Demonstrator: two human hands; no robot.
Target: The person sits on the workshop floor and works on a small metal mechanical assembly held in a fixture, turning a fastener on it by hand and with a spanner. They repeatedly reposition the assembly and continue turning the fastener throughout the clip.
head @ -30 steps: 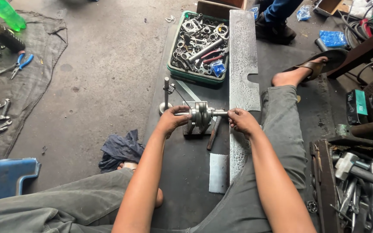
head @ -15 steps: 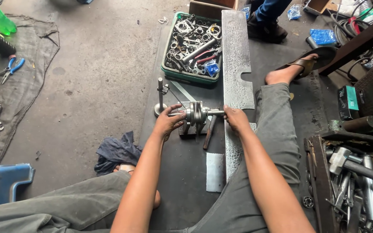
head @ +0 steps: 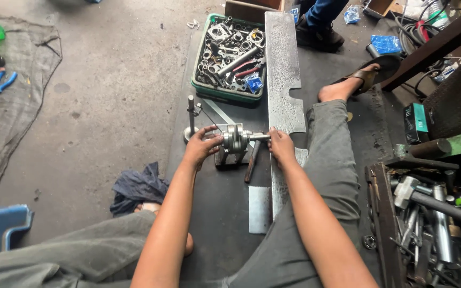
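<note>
Steel crankshaft assembly (head: pixel 236 138): on dark floor mat (head: pixel 214 213), beside long grey metal plate (head: pixel 283 80). Left hand (head: pixel 201 146) grip pinches its flywheel; right hand (head: pixel 281 146) grip pinches its shaft end.

two hands (head: pixel 201 146), one crankshaft (head: pixel 236 138), one green crate (head: pixel 230 96), one rag (head: pixel 134 186)

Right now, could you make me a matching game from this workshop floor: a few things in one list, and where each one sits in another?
Things:
1. green plastic tray of metal spanners
2. dark blue crumpled rag
3. blue-handled pliers
4. shiny metal crank assembly

Places:
A. between the left hand and right hand
B. on the grey cloth at far left
C. by the person's left knee
D. beyond the hands, beside the long metal plate

Pairs: 1-D, 2-C, 3-B, 4-A
</note>
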